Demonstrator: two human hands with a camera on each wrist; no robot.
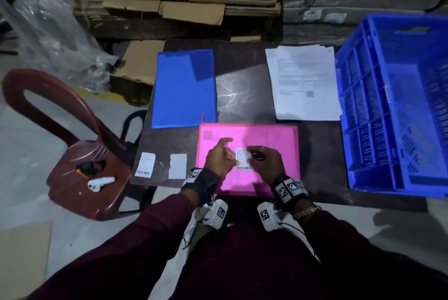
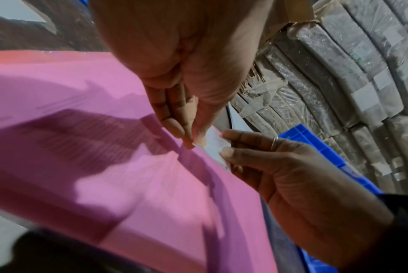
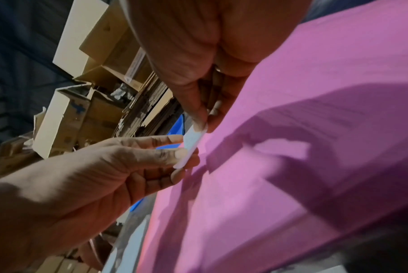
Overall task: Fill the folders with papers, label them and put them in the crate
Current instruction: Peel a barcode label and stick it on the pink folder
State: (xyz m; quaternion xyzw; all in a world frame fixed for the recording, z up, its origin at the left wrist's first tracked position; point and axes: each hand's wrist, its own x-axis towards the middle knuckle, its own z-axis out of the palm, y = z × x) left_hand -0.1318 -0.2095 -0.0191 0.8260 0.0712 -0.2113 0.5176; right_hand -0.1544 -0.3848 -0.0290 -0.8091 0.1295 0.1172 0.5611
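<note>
Both hands pinch one white label (image 1: 242, 157) over the pink folder (image 1: 266, 178) at the near edge of the table (image 1: 232, 77).

The left hand (image 1: 218, 158) nips the label's left edge between thumb and fingertips; the right hand (image 1: 264, 160) nips its right edge likewise. Only the head view shows the layout: blue folder (image 1: 184, 89) far left, papers (image 1: 303, 84) far right, blue crate (image 1: 397, 106) at the right, two spare labels (image 1: 161, 165) near left. The left-wrist and right-wrist views show the label raised edge-on, above the folder; whether its lower end touches cannot be told.
</note>
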